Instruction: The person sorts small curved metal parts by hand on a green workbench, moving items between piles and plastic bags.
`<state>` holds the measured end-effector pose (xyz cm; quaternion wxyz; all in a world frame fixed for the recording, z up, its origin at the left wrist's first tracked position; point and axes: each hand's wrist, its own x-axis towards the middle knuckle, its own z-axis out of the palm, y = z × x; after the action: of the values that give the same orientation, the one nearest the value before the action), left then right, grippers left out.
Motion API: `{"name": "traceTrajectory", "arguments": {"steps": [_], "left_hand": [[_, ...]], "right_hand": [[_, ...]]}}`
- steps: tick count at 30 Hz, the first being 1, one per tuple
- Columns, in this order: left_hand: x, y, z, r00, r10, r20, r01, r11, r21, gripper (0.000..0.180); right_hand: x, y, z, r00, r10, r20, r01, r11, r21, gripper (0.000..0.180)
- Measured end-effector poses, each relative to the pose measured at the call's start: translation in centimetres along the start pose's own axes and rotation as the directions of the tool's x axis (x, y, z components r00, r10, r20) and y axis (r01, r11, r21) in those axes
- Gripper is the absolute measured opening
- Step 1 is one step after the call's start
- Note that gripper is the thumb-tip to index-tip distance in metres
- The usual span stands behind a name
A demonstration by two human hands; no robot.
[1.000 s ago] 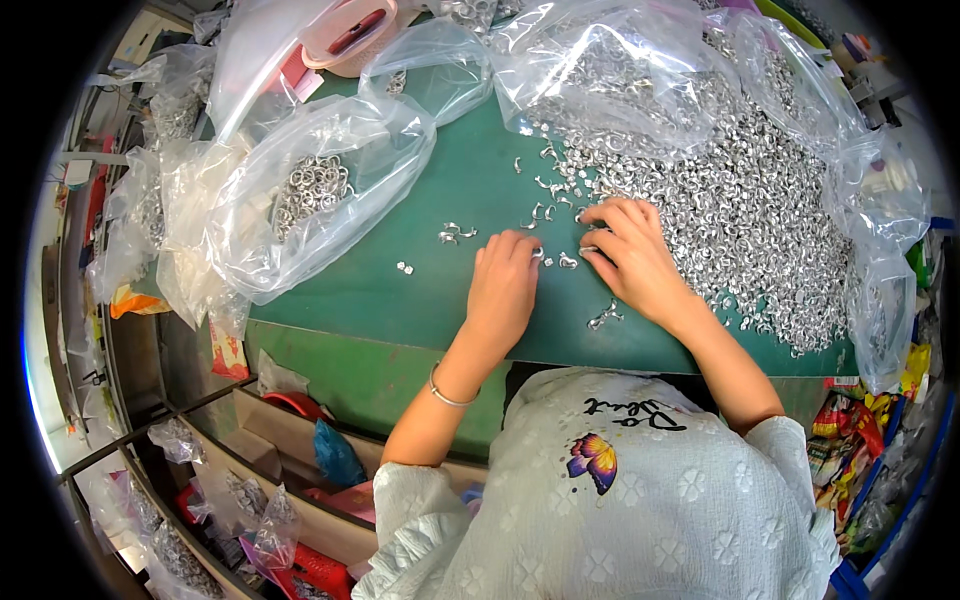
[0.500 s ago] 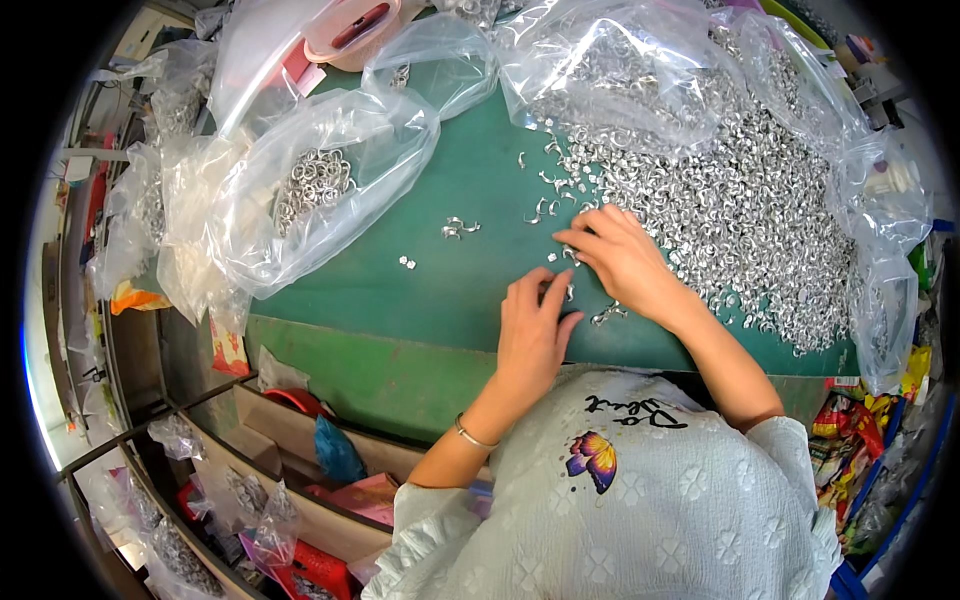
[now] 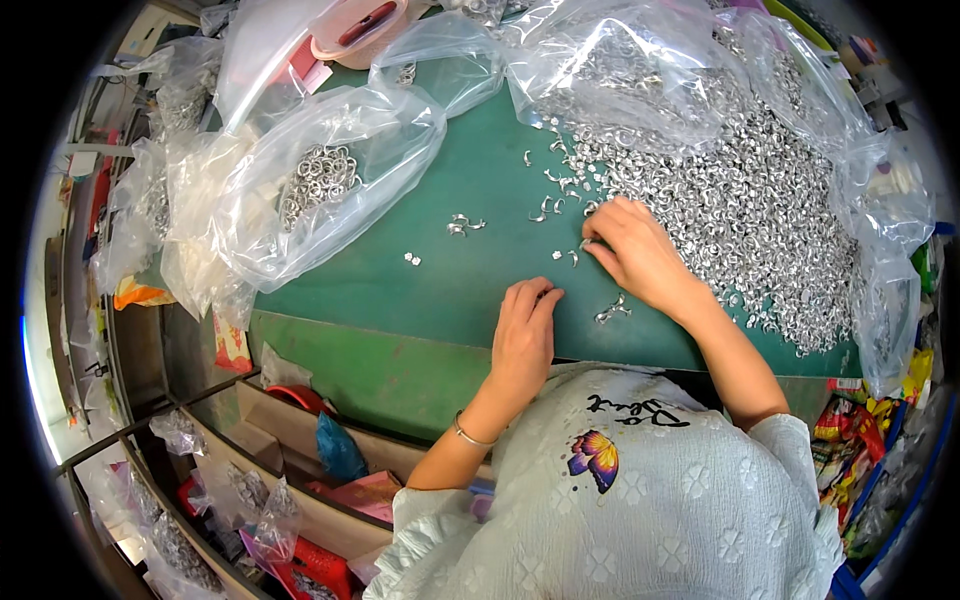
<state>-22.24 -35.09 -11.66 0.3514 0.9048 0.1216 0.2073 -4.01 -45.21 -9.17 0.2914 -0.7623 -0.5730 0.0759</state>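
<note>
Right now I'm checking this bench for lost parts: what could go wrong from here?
A few small metal pieces lie close to the green table's near edge, beside the right hand; a sweep of the forearm might knock them off. The big pile of metal pieces spreads onto a loose clear bag at the right rim and could spill. The left hand rests near that edge too.

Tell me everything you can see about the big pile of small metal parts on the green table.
The pile of metal parts is a wide, loose heap of small, shiny silver curved pieces. It lies on the right half of the green table, with clear plastic bags around and partly over its far side. Stray pieces are scattered off its left edge. The right hand rests on its near-left edge.
</note>
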Motion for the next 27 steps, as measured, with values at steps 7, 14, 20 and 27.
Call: {"name": "traceTrajectory", "arguments": {"steps": [7, 14, 20, 27], "left_hand": [[-0.4, -0.6, 0.9, 0.997, -0.039, -0.068, 0.035, 0.997, -0.070, 0.034], [0.2, 1.5, 0.6, 0.993, -0.098, -0.072, 0.100, 0.995, 0.022, 0.043], [0.2, 0.0, 1.3, 0.996, -0.062, -0.070, 0.063, 0.998, 0.018, 0.026], [-0.6, 0.5, -0.1, 0.997, -0.078, -0.011, 0.078, 0.997, 0.020, 0.027]], "right_hand": [[-1.2, -2.7, 0.0, 0.997, 0.046, -0.069, -0.040, 0.995, 0.086, 0.007], [-0.8, -3.0, 2.1, 0.994, 0.093, -0.063, -0.093, 0.996, 0.002, 0.010], [1.4, 0.9, 0.6, 0.958, 0.065, -0.281, -0.139, 0.958, -0.251, 0.013], [0.5, 2.2, -0.5, 0.937, 0.159, -0.312, -0.214, 0.965, -0.152, 0.013]]}}
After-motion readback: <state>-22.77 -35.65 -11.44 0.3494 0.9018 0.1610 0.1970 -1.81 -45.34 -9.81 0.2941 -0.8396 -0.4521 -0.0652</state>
